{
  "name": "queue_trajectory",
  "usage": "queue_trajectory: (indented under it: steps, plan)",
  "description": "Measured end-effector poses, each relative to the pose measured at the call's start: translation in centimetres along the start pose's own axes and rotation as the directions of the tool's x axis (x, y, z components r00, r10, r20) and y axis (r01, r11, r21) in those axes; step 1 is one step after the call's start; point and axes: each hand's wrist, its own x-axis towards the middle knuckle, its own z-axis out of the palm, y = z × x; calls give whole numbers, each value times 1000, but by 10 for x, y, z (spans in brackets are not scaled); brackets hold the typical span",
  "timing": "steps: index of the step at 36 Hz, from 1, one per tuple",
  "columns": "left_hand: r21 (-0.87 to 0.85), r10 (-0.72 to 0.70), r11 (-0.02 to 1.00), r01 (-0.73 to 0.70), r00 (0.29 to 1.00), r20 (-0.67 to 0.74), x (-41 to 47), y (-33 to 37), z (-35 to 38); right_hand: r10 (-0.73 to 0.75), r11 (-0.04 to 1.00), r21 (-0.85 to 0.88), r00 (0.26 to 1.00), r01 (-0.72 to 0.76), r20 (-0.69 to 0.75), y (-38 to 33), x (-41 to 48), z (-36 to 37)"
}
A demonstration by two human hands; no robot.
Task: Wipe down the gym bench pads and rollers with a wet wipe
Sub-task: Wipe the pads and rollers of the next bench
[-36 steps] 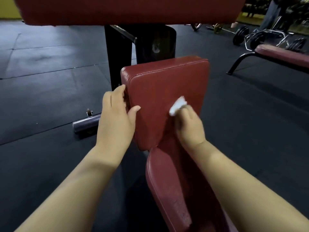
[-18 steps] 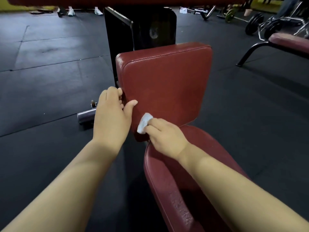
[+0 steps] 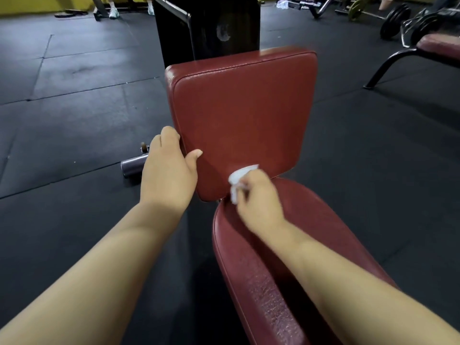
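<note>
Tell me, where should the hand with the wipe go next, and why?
Probably slide it to the right along the bottom edge of the upright pad. The right hand pinches the wet wipe against the pad's lower middle, the left hand grips the pad's left edge, and the lower right corner lies just past the wipe.
</note>
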Motion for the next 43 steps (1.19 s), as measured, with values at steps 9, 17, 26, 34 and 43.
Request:
queue_trajectory:
  steps: [9,17,26,34,43]
  plan:
    - [22,-7,1000,6,1000,30,-5,-1,0,-16,999,-41,1000,17,19,24,7,-17]
    - [-12,31,999,-31,998,47,-6,-9,0,392,920,21,915,-392,-93,31,25,-48]
    - [-101,95,992,-76,974,207,-2,-26,-20,-162,984,62,984,167,-75,-42,14,-18]
    - [125,211,958,-259,929,305,8,-43,-48,-491,871,-141,815,471,-307,-105,92,-45]
    - [278,190,910,-308,905,381,11,-68,-58,-582,763,-194,786,616,209,-84,47,-14]
